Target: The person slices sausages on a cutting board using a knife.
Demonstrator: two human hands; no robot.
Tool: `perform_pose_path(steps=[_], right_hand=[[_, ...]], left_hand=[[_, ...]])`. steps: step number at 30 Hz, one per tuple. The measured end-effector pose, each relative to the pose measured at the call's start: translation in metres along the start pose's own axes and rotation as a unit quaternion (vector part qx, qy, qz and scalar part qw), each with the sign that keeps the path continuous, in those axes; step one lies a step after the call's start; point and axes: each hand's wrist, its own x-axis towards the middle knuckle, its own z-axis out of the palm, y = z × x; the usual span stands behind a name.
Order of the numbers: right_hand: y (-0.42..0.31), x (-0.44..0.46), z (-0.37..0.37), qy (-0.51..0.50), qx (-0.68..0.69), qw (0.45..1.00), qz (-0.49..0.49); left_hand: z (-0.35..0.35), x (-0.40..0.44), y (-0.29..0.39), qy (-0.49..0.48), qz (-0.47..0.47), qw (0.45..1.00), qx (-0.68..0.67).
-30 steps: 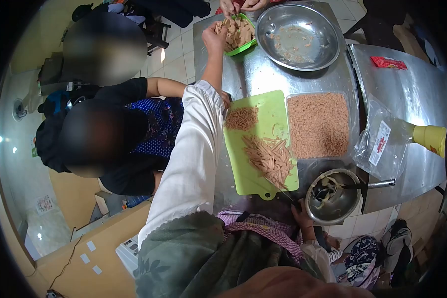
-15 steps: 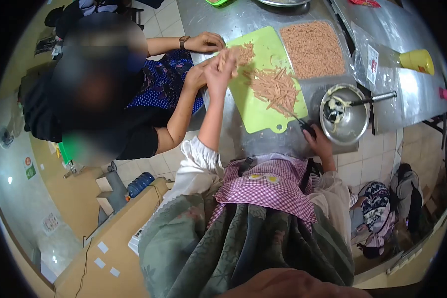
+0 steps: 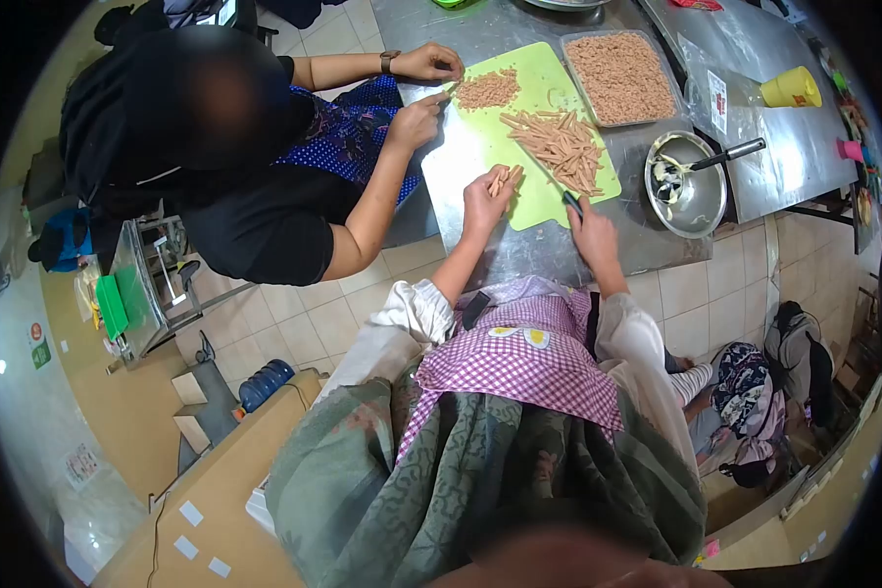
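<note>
My left hand [image 3: 488,201] is closed around a small bunch of pinkish strips, likely cut sausage [image 3: 505,179], at the near left edge of the green cutting board [image 3: 531,211]. In my right hand [image 3: 594,238] is the dark handle of a knife [image 3: 570,201]. Its blade points away from me, lying low along the near side of a heap of loose strips [image 3: 559,147]. Farther up the board sits a patch of finely diced pieces [image 3: 488,89], close to the co-worker's hands [image 3: 429,63].
A clear tray of diced pieces [image 3: 619,78] stands beyond the board. To the right is a steel bowl [image 3: 691,220] with a black-handled utensil [image 3: 730,155] and pale residue. A yellow cup [image 3: 792,88] lies near plastic bags. The co-worker stands at left.
My left hand has come back toward me from beside the co-worker's hands to the board's near edge. My right hand has moved slightly left with the knife.
</note>
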Motion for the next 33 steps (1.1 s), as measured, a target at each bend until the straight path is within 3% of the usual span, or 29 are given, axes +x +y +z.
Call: perform_pose_path(steps=[5,11,20,30,33], right_hand=[[0.003,0.02,-0.01,0.019,-0.001,1.0,0.012],[0.0,0.004,0.001,0.03,0.075,0.996,0.034],[-0.009,-0.021,0.002,0.023,0.156,0.983,0.094],[-0.015,-0.047,0.004,0.01,0.202,0.978,0.052],[-0.018,-0.049,0.008,0.014,0.198,0.978,0.055]], left_hand=[[0.01,0.017,0.0,-0.003,0.146,0.966,0.213],[0.02,0.018,-0.013,-0.043,0.23,0.942,0.242],[0.007,-0.003,-0.005,-0.055,0.177,0.97,0.155],[-0.001,-0.008,-0.014,-0.028,0.164,0.963,0.212],[0.006,-0.001,-0.018,-0.013,0.199,0.955,0.22]])
